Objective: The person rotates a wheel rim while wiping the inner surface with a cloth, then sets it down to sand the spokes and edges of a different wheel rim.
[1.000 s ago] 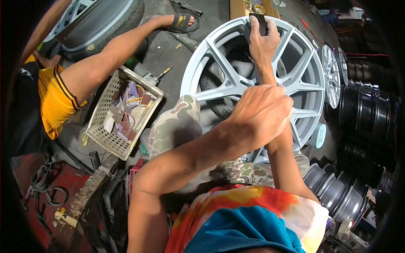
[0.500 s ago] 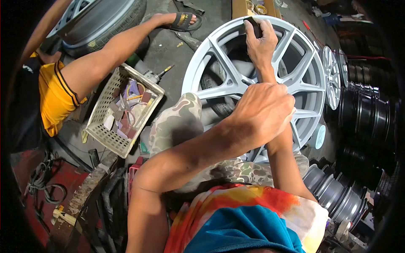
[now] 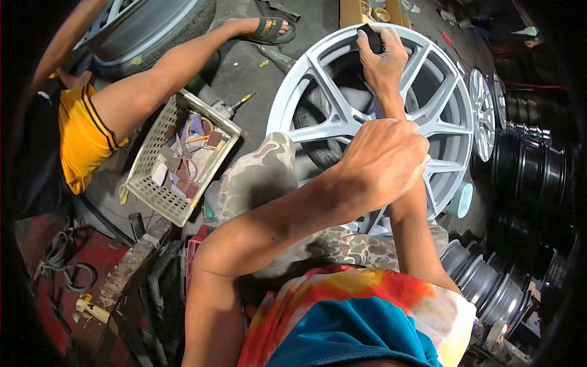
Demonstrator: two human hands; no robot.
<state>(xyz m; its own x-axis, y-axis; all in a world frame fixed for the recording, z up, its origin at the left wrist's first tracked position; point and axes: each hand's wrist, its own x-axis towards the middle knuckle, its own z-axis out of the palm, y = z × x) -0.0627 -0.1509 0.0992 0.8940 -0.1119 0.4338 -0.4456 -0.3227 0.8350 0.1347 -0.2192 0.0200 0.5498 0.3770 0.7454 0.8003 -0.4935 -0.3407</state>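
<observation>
A pale grey-white alloy wheel [image 3: 330,126] with split spokes lies face up before me. At its far rim, my right hand [image 3: 385,58] is closed around a small black block [image 3: 370,38], thumb on the left side and fingers over the right. The block sits right at the rim's edge. My left hand [image 3: 388,156] is curled into a fist over the wheel's middle, crossing above my right forearm in this view. Its fingertips are turned away, and I cannot tell what, if anything, they hold.
Left of the wheel, a cream plastic basket [image 3: 142,192] holds sandpaper pieces and scissors. A power tool [image 3: 223,109] lies behind it. Another person's sandalled foot [image 3: 269,29] rests near a tyred wheel [image 3: 150,55]. More rims [image 3: 483,116] stand at right.
My right hand and the black block have shifted very slightly to the right at the far rim. My left hand stays closed in nearly the same place.
</observation>
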